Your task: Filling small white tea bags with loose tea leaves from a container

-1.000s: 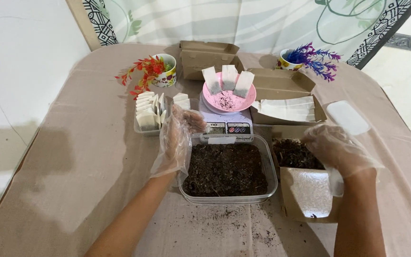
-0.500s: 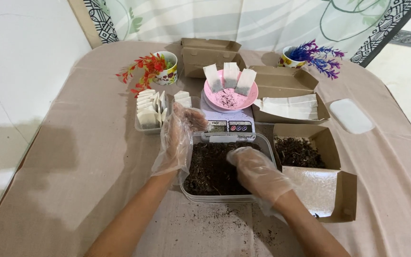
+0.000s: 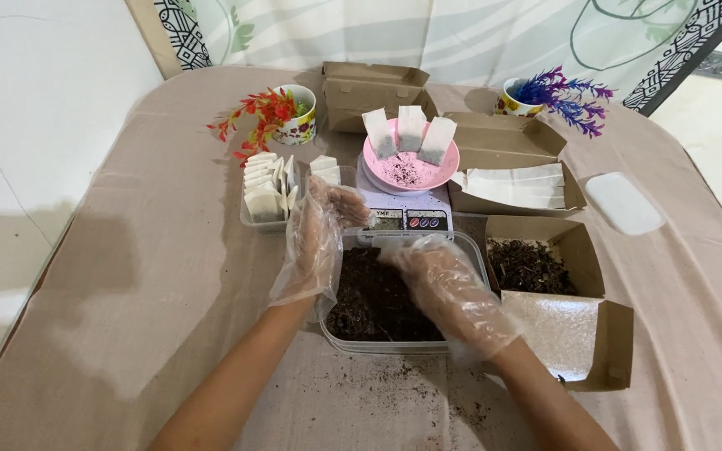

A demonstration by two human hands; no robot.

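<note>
— Where is the clear plastic tub point(image 3: 352, 330) of dark loose tea point(image 3: 373, 292)?

— In the middle of the cloth-covered table point(image 3: 144, 276), just in front of the small digital scale point(image 3: 402, 213). Its long axis runs left to right across the view.

— And the hands?

— Both wear loose clear gloves. The right hand point(image 3: 448, 284) reaches in from the lower right, palm down over the tea, fingers bent and close together at the tub's far edge; I cannot tell whether they pinch anything. The left hand point(image 3: 319, 238) hangs over the tub's left rim, fingers loosely curled, holding nothing I can make out.

— What packages lie around?

— A pink bowl point(image 3: 411, 163) sits on the scale with three white filter bags point(image 3: 411, 129) standing in it. Left of the scale, a clear tray of white filled bags point(image 3: 265, 188). Right of the tub, an open brown cardboard box point(image 3: 582, 250) with more dark tea. Behind that, another brown box holding flat white empty bags point(image 3: 515, 184). A closed brown box point(image 3: 373, 88) stands at the back, and a white lid point(image 3: 624, 203) lies far right.
</note>
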